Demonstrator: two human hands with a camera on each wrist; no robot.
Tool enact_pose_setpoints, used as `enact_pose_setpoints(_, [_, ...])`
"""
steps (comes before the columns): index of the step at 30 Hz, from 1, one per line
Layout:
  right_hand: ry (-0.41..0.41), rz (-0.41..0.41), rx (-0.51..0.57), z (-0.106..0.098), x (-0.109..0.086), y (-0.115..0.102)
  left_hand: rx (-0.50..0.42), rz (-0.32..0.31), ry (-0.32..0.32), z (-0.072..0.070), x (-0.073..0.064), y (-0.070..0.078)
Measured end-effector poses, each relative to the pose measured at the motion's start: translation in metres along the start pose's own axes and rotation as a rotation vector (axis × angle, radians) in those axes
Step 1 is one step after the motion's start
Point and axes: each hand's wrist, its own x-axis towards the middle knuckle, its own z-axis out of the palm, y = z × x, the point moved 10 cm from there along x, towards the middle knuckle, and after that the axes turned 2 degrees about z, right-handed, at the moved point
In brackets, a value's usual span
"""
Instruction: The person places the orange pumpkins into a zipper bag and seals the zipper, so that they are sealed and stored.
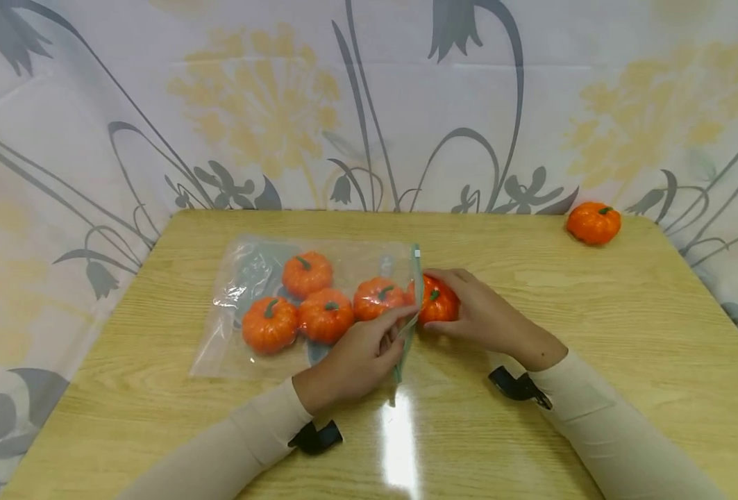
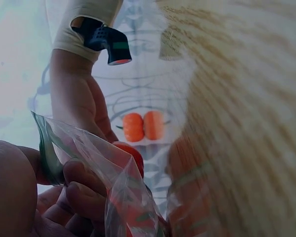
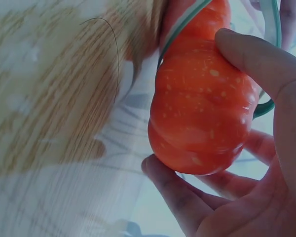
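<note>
A clear zip bag [image 1: 215, 351] with a green-edged opening [image 1: 416, 260] lies flat on the table, its mouth facing right. Inside it are several small orange toy pumpkins [image 1: 270, 326] with green stems. My left hand [image 1: 357, 360] pinches the near side of the bag's mouth; the left wrist view shows the clear film [image 2: 96, 153] between thumb and fingers. At the opening, my right hand [image 1: 490, 316] grips another pumpkin [image 3: 202, 108] between thumb and fingers. That pumpkin's left side is overlapped by the bag's edge, with one inside pumpkin [image 3: 207, 22] just beyond it.
One more pumpkin [image 1: 593, 223] sits alone at the table's far right corner. The wood-grain table [image 1: 518, 444] ends at a wall covering [image 1: 393, 132] with printed flowers. A black wrist camera [image 1: 315, 437] is strapped by each sleeve.
</note>
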Motion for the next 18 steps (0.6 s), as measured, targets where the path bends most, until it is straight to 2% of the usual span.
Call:
enact_pose_setpoints(9, [-0.002,-0.002,-0.024,0.0014,0.0008,-0.0011,-0.005,0.010,0.010,-0.0023,-0.0012,0.0030])
enact_pose_setpoints(18, [-0.025,0.007,0.035,0.0057,0.0021,0.0010,-0.006,0.026,0.014,-0.0022,-0.0016,0.0044])
